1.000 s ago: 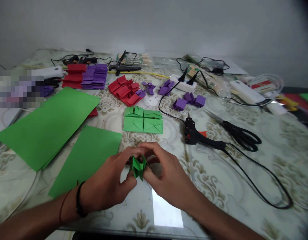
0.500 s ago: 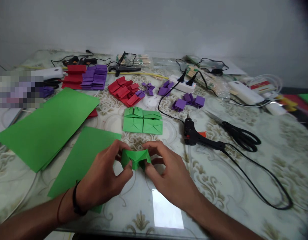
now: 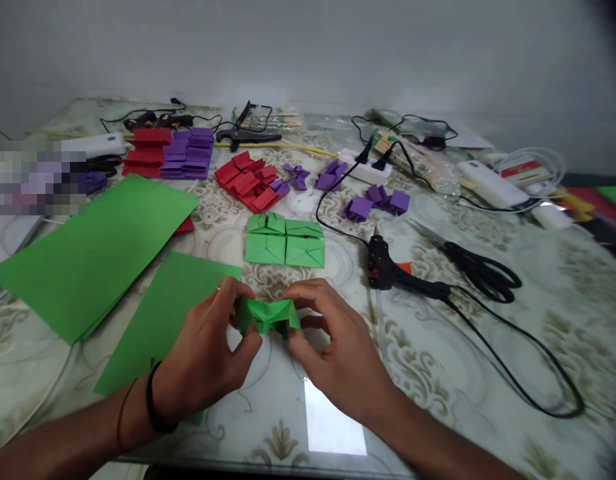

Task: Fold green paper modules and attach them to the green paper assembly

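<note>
The table (image 3: 563,300) bears green sheets (image 3: 103,247) at left, folded green paper (image 3: 303,253) at centre, a glue gun (image 3: 381,267) and scissors (image 3: 481,270) at right, red folds (image 3: 251,181) at upper centre.

Black scissors (image 3: 461,258) beside glue gun (image 3: 399,275); white power strip (image 3: 364,172) farther back.

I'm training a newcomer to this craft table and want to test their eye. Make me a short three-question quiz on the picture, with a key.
1. True or false: the right hand alone holds the small folded green paper.

2. Multiple choice: what colour are the large flat sheets at the left of the picture?
A) purple
B) green
C) red

3. Fill the gap: the black-handled scissors lie just to the right of the ____, as seen in the picture.

Key:
1. False; the left hand grips it too.
2. B
3. Glue gun
</note>
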`<state>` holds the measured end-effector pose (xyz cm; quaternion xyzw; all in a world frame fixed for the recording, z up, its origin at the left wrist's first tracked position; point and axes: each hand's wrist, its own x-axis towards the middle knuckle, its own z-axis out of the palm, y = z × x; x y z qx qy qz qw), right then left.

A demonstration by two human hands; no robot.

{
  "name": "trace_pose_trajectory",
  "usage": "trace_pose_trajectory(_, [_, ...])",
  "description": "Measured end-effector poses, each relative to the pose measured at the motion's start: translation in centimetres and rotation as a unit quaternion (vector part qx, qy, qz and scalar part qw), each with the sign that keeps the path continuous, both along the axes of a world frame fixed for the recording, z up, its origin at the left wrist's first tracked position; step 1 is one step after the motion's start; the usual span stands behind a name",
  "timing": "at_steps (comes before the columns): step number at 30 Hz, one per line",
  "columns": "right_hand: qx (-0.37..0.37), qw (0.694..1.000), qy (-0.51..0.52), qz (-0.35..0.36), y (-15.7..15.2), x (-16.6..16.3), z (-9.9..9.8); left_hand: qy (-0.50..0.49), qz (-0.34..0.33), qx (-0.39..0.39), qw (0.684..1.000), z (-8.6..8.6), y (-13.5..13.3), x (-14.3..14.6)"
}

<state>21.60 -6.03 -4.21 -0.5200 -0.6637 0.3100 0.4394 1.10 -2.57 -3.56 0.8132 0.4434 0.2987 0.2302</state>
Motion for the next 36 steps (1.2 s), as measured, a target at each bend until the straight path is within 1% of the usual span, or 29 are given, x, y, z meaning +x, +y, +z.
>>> trace_pose_trajectory(4, [-0.008, 1.000, 0.018, 0.000, 0.08, -0.07, 0.05, -0.008, -0.024, 0.029, 0.999, -0.21, 0.05, -0.13])
trace_pose_trajectory(6, [0.001, 1.000, 0.014, 0.005, 0.13, -0.04, 0.11, -0.009, -0.038, 0.037, 0.999, -0.09, 0.12, -0.08])
trace_pose_trajectory(9, [0.022, 1.000, -0.005, 0.016, 0.16, 0.07, 0.17, -0.002, -0.037, 0.038, 0.999, 0.22, 0.15, 0.07])
trace_pose_trajectory(13, [0.020, 0.999, -0.038, 0.024, 0.17, 0.16, 0.11, 0.016, -0.036, 0.045, 0.998, 0.32, 0.07, 0.18])
trace_pose_trajectory(18, [0.041, 0.998, -0.038, 0.030, 0.21, 0.14, 0.21, 0.036, -0.042, 0.059, 0.997, 0.08, 0.03, 0.18])
trace_pose_trajectory(25, [0.078, 0.997, -0.017, 0.019, 0.14, 0.15, 0.48, 0.030, -0.052, 0.047, 0.997, 0.38, 0.06, 0.18])
trace_pose_trajectory(30, [0.089, 0.996, -0.011, 0.018, 0.10, 0.06, 0.75, 0.001, -0.049, 0.035, 0.998, 0.50, 0.09, 0.15])
trace_pose_trajectory(33, [0.091, 0.996, -0.014, 0.015, 0.10, 0.03, 0.78, -0.011, -0.041, 0.062, 0.997, 0.43, 0.09, 0.17])
trace_pose_trajectory(36, [0.095, 0.995, -0.017, 0.017, 0.09, 0.00, 0.76, 0.011, -0.043, 0.100, 0.994, 0.41, 0.02, 0.12])
